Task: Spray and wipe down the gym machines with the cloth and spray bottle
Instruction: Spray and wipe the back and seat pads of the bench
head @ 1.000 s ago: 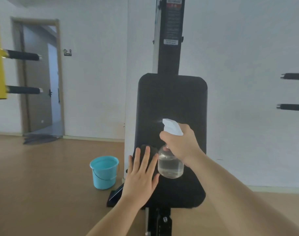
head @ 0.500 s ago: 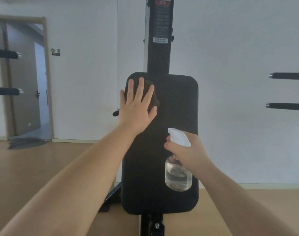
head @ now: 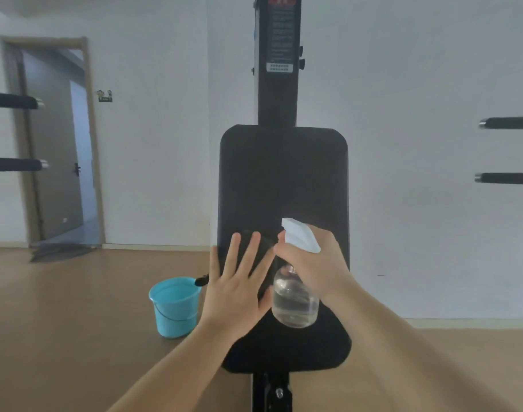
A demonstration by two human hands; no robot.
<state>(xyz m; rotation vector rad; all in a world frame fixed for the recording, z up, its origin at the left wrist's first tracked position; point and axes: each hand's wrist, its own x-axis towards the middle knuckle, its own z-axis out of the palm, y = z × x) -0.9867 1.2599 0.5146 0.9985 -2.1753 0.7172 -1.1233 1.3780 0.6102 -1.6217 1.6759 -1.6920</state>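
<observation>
A black padded back rest [head: 284,179] of a gym machine stands upright in front of me on a black post [head: 277,84]. My left hand [head: 236,286] lies flat with spread fingers on a dark cloth [head: 261,248], pressing it against the pad's lower left part. My right hand [head: 316,263] grips a clear spray bottle [head: 296,301] with a white trigger head [head: 300,234], held just right of the left hand in front of the pad. The bottle holds clear liquid.
A light blue bucket [head: 175,310] stands on the wooden floor left of the machine. Black padded bars stick out at the left [head: 13,99] and right [head: 507,123] edges. An open doorway [head: 55,144] with a mat is at the back left.
My left hand has slid the cloth down from the pad's upper left corner to its lower left part. The right hand with the bottle stayed roughly in place.
</observation>
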